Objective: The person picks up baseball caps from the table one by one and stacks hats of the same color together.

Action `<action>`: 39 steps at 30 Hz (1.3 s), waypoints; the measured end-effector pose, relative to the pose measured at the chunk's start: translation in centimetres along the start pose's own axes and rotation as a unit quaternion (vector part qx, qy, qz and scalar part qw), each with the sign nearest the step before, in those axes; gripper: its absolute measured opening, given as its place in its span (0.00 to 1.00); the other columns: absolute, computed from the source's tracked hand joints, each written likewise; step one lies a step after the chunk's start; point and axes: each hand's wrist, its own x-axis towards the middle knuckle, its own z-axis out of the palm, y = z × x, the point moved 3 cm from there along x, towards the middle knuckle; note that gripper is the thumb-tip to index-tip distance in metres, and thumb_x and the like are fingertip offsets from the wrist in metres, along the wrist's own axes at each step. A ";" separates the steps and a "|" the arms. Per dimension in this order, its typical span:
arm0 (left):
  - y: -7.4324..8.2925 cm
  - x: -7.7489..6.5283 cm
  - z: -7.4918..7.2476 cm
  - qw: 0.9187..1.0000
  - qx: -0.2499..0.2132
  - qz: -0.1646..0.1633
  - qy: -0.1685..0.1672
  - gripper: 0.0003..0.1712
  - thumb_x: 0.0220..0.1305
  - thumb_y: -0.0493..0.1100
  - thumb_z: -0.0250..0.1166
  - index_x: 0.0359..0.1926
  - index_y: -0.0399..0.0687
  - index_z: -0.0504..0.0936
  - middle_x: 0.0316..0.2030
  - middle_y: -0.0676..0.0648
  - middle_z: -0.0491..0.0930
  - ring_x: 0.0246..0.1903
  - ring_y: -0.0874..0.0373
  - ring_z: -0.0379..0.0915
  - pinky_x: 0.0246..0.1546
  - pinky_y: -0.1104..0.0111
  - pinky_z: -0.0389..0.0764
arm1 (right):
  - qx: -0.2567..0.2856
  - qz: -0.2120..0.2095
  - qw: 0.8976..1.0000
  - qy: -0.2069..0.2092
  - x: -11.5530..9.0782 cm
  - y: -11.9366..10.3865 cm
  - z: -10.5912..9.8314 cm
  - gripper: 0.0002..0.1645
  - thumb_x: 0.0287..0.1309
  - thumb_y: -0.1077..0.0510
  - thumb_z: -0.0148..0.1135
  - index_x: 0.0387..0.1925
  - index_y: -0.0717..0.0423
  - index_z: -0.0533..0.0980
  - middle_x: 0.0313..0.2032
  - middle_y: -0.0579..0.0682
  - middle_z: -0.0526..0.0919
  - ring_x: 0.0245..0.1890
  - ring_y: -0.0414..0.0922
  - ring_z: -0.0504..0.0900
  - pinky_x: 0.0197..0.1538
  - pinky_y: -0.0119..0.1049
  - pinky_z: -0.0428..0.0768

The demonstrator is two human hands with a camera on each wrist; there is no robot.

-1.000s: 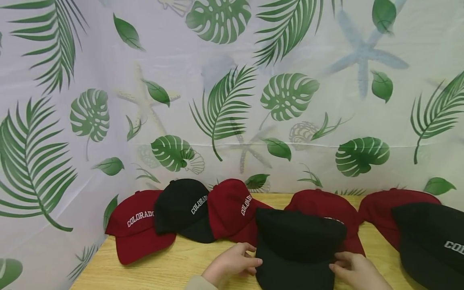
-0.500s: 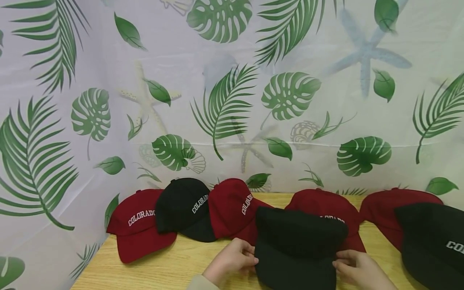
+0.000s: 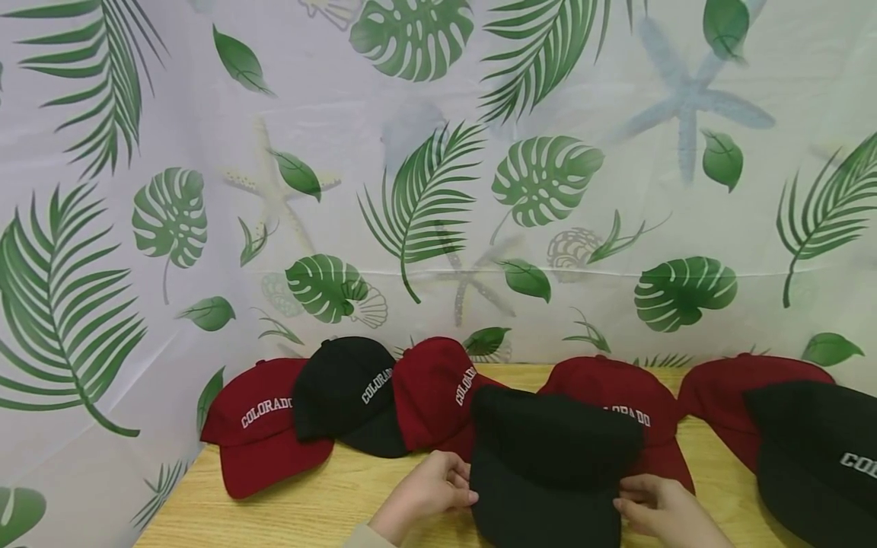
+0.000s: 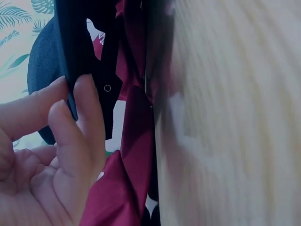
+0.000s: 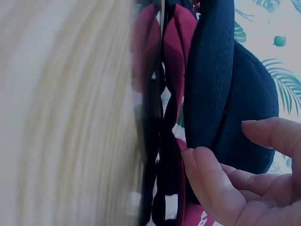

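We see the leaf-print cloth (image 3: 342,129) rising beyond the grip, and below the hands the wooden table (image 3: 315,506). Six caps rest on the table in a loose row around the grip. To the left of our hold, and touching or overlapping, are the end red cap (image 3: 263,430), the first black cap (image 3: 349,396) and the inner red cap (image 3: 438,392). Just beyond the grip sits the middle red cap (image 3: 647,426), partly hidden. To the right, the far red cap (image 3: 726,392) lies behind the second black cap (image 3: 815,457), which runs out of view.

The seventh, our held black cap (image 3: 551,468), is between the hands, brim towards us; the wrist views show it raised off the table. We cannot tell whether it touches the caps behind.

Our left hand (image 3: 432,491) pinches the brim's left edge, and our right hand (image 3: 654,506) holds its right edge; both grips are narrow. We judge six caps to be down and this one not yet set down, so the handling looks late but unfinished; whether the six need straightening, we cannot say.

Smaller still, white lettering (image 3: 266,413) shows on the end red cap, none on the held one's visible side, and a small ring (image 4: 107,88) marks a strap near our left fingertips.
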 end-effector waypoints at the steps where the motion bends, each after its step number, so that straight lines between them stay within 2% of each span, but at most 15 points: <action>1: -0.1 -0.2 -0.2 1.000 0.003 0.003 0.000 0.07 0.47 0.26 0.63 0.28 0.33 0.73 0.19 0.48 0.71 0.17 0.62 0.66 0.18 0.72 0.70 | 0.000 -0.005 1.000 -0.006 0.0 -0.1 0.2 0.25 0.59 0.62 0.51 0.44 0.87 0.62 0.38 0.63 0.77 0.39 0.53 0.76 0.39 0.43 0.76; 8: -1.3 -1.8 -1.8 1.000 -0.003 0.011 -0.002 0.08 0.47 0.27 0.63 0.27 0.35 0.71 0.18 0.51 0.70 0.16 0.64 0.65 0.16 0.74 0.68 | -0.033 -0.038 0.998 -0.032 0.5 -0.7 2.4 0.26 0.57 0.59 0.54 0.43 0.84 0.66 0.39 0.65 0.76 0.41 0.56 0.75 0.41 0.44 0.75; 12: -1.8 -2.4 -2.6 0.998 -0.048 0.014 -0.024 0.10 0.48 0.26 0.61 0.31 0.34 0.69 0.17 0.51 0.70 0.14 0.65 0.61 0.14 0.75 0.63 | -0.045 -0.059 0.996 -0.045 0.8 -1.5 3.7 0.26 0.56 0.58 0.55 0.43 0.82 0.67 0.40 0.66 0.76 0.41 0.56 0.75 0.41 0.45 0.74; 15: -2.1 -2.8 -3.1 0.996 -0.080 0.013 -0.043 0.13 0.48 0.24 0.59 0.36 0.33 0.67 0.18 0.51 0.70 0.14 0.65 0.60 0.14 0.75 0.59 | -0.041 -0.059 0.996 -0.046 0.8 -2.0 4.4 0.27 0.55 0.56 0.57 0.44 0.81 0.66 0.41 0.66 0.75 0.40 0.55 0.76 0.41 0.45 0.75; 20: -2.4 -3.6 -3.9 0.994 -0.097 0.002 -0.055 0.14 0.49 0.25 0.57 0.38 0.34 0.66 0.20 0.50 0.71 0.15 0.63 0.64 0.15 0.75 0.59 | -0.044 -0.055 0.996 -0.050 0.7 -2.5 5.1 0.28 0.54 0.55 0.59 0.44 0.79 0.66 0.41 0.65 0.74 0.38 0.54 0.78 0.40 0.45 0.75; 26: -3.0 -4.7 -5.4 0.994 -0.093 -0.014 -0.061 0.11 0.50 0.27 0.58 0.35 0.35 0.67 0.19 0.49 0.72 0.16 0.62 0.68 0.15 0.74 0.60 | -0.055 -0.060 0.995 -0.052 0.3 -2.7 5.2 0.26 0.53 0.56 0.60 0.43 0.77 0.68 0.40 0.63 0.75 0.37 0.53 0.78 0.39 0.45 0.75; 32: -4.0 -5.8 -7.0 0.995 -0.077 -0.027 -0.055 0.11 0.51 0.28 0.59 0.33 0.37 0.65 0.18 0.48 0.71 0.18 0.61 0.72 0.15 0.74 0.62 | -0.076 -0.046 0.995 -0.054 0.3 -2.9 5.2 0.24 0.52 0.55 0.60 0.42 0.74 0.71 0.38 0.58 0.77 0.36 0.50 0.77 0.39 0.45 0.76; 39: -4.3 -6.2 -7.6 0.996 -0.053 -0.037 -0.064 0.11 0.50 0.27 0.59 0.31 0.37 0.65 0.16 0.49 0.71 0.14 0.63 0.63 0.15 0.74 0.60 | -0.107 -0.073 0.988 -0.087 0.0 -2.9 5.3 0.19 0.53 0.56 0.59 0.38 0.71 0.73 0.34 0.55 0.78 0.32 0.49 0.76 0.37 0.45 0.75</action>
